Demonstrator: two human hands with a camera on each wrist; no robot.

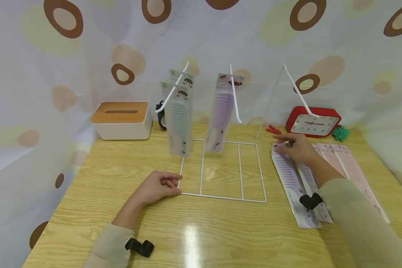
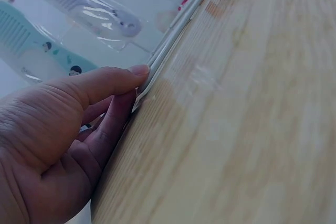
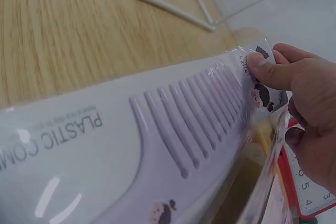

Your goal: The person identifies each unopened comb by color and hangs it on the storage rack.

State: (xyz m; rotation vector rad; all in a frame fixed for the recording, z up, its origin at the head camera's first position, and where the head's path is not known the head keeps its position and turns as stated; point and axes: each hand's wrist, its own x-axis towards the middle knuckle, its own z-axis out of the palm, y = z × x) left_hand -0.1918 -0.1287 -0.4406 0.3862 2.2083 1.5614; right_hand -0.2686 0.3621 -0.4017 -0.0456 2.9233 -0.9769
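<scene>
A white wire rack [image 1: 221,197] stands on the table with three upper hooks. My left hand [image 1: 159,187] pinches its front left base corner, thumb and fingers at the wire in the left wrist view. Green packaged combs [image 1: 178,119] hang from the left hook and a purple packaged comb [image 1: 222,111] from the middle one; the right hook bears nothing. At the right, my right hand [image 1: 299,149] pinches the top card of another purple packaged comb [image 3: 178,124], thumb on its front. A second purple packaged comb [image 1: 309,176] lies beside it, partly hidden by the arm.
Pink packages [image 1: 351,163] lie at the far right. Behind them stand a red clock [image 1: 313,121], a green crinkled item [image 1: 340,133] and a red clip [image 1: 273,129]. A tissue box [image 1: 122,126] with a wooden lid and a small black clock [image 1: 161,116] are at the back left.
</scene>
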